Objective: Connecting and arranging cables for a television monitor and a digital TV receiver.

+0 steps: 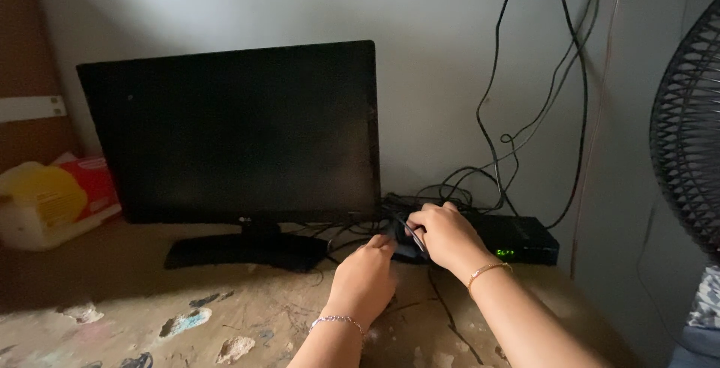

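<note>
- Head view: your left hand (365,278) and your right hand (444,234) meet at the back right part of the tabletop (112,278), just right of the monitor's stand (244,252).
- You are working on a thin black cable (411,237). It lies between your two hands, in front of the black box (514,238) with the green light.
- That cable looks light, soft and bendy. It will flop and twist, so you had best hold it close to its end, where it is stiffer.
- Your right hand's fingers are curled in and pinching the cable. The thumb is pressed close.
- Your left hand is loosely closed, its fingers touching the same cable at the tips. You can't see if it truly grips.
- More black wires (491,113) hang down the wall behind the box. They are tangled, so a pull may tug them too.
- A black monitor (229,132) stands at the back, its screen dark.
</note>
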